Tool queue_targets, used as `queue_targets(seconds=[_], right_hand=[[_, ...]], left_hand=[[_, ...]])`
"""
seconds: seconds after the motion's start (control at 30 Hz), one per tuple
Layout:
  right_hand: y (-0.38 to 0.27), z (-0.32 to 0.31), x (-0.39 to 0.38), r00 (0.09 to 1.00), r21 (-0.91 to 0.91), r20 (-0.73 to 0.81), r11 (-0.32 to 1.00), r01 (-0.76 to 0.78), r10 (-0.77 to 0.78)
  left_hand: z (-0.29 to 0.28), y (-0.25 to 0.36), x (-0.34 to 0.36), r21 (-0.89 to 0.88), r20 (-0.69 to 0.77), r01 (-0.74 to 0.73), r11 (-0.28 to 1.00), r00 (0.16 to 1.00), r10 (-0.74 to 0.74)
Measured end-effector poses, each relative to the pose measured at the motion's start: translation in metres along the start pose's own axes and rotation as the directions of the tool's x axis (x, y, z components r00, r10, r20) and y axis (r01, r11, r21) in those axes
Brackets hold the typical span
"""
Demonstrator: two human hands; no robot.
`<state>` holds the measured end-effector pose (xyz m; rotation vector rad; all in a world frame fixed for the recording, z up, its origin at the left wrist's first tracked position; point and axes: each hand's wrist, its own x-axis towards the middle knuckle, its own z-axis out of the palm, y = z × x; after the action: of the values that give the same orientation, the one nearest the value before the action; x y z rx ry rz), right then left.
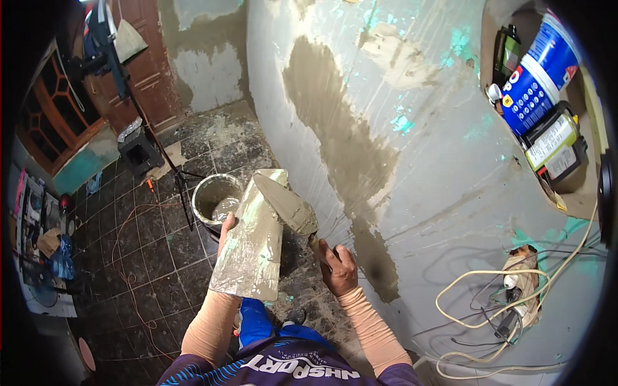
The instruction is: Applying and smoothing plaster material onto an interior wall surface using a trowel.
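Observation:
My left hand (227, 226) grips a long flat plastering board (250, 248) smeared with grey-green plaster. Its thumb shows at the left edge; the other fingers are hidden beneath. My right hand (338, 269) is closed round the handle of a pointed trowel (286, 204), whose blade is coated in wet plaster and lies over the board's far right part. To the right, the grey wall (444, 174) carries a long darker patch of plaster (341, 128) that narrows downward. Beyond the board's left side, a bucket (217, 198) holds some plaster.
Loose cables (496, 309) hang by a hole in the wall at lower right. A wall niche (595, 83) holds a blue tub (539, 74) and bottles. At left, a tripod stand (183, 177) and a black box (138, 153) stand on dark floor tiles (161, 257), with a thin orange cord (131, 280).

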<state>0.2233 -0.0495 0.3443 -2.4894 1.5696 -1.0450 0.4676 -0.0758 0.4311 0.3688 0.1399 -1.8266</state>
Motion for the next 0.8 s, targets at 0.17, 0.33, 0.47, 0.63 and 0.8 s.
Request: queue_targets(seconds=[0.17,0.33,0.47,0.63,0.8], right_hand=[[0.021,-0.016,-0.037,0.998,-0.067,0.046,0.997,-0.047,0.050],[0.035,-0.019,-0.116,0.940,-0.044,0.261,0.975,-0.216,0.220],[0.032,-0.020,-0.192,0.750,-0.038,0.431,0.841,-0.540,0.501],[0.042,-0.025,-0.262,0.570,-0.002,0.516,0.667,-0.745,0.639],[0.054,-0.037,-0.277,0.383,-0.098,0.571,0.523,-0.846,0.726]], left_hand=[[-0.034,0.012,0.024,0.163,-0.076,-0.057,0.985,0.995,0.070],[-0.019,0.024,0.018,0.225,-0.011,-0.111,0.968,0.993,0.116],[-0.038,0.039,0.018,0.154,0.024,-0.224,0.962,0.974,0.223],[-0.076,0.061,0.001,0.184,0.003,-0.342,0.922,0.938,0.347],[-0.101,0.070,-0.005,0.190,-0.022,-0.325,0.926,0.942,0.335]])
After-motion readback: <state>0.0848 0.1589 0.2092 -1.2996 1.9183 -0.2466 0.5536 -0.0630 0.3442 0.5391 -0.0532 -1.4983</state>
